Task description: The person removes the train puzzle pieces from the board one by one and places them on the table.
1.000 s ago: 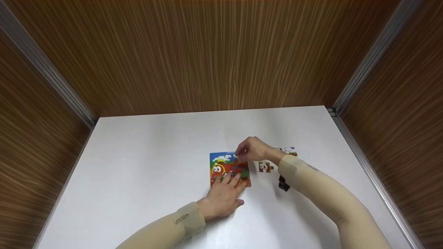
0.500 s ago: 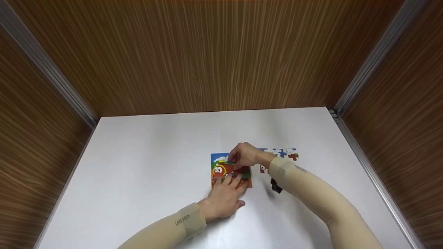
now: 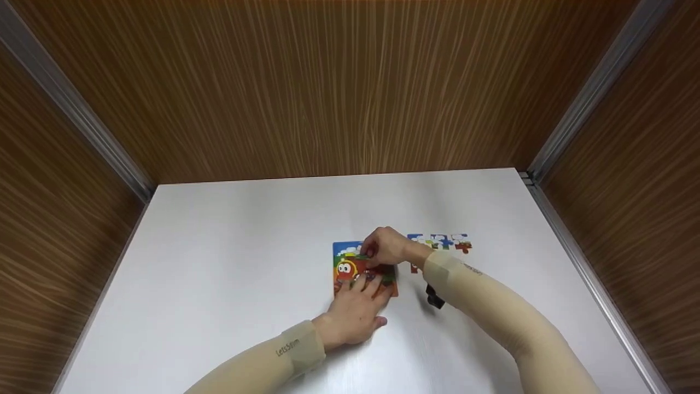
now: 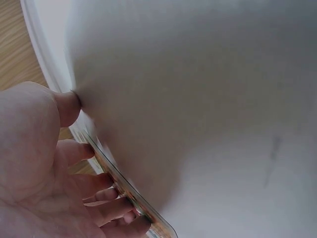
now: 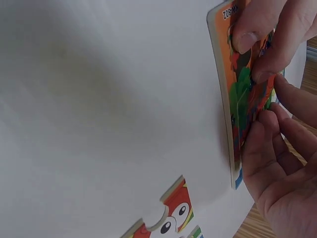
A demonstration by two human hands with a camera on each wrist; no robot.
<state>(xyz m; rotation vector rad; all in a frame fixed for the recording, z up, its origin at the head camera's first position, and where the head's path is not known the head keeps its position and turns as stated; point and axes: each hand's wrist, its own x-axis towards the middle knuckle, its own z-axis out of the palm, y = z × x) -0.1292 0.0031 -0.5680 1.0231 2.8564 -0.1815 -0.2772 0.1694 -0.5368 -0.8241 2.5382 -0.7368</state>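
Note:
A square picture puzzle board point(image 3: 344, 268) lies on the white table, showing a red cartoon engine with big eyes, clouds and blue sky. Across its near part rests my left hand point(image 3: 354, 316), fingers spread and tips pressing on the picture. My right hand point(image 3: 387, 246) is over the board's upper right, thumb and fingers curled together at its surface. In the right wrist view they pinch a small puzzle piece point(image 5: 270, 100), mostly hidden by the fingers. The left wrist view shows the left fingertips point(image 4: 141, 225) along the board's edge.
Several loose puzzle pieces point(image 3: 460, 241) lie right of the board, partly covered by the right forearm. One with cartoon eyes point(image 5: 174, 218) shows in the right wrist view. A black device point(image 3: 435, 298) is under the right wrist. Wood-grain walls point(image 3: 350, 87) enclose the table.
My right hand has moved left and down onto the board, then stayed almost still. More loose pieces show behind its wrist. The left hand keeps its place on the board.

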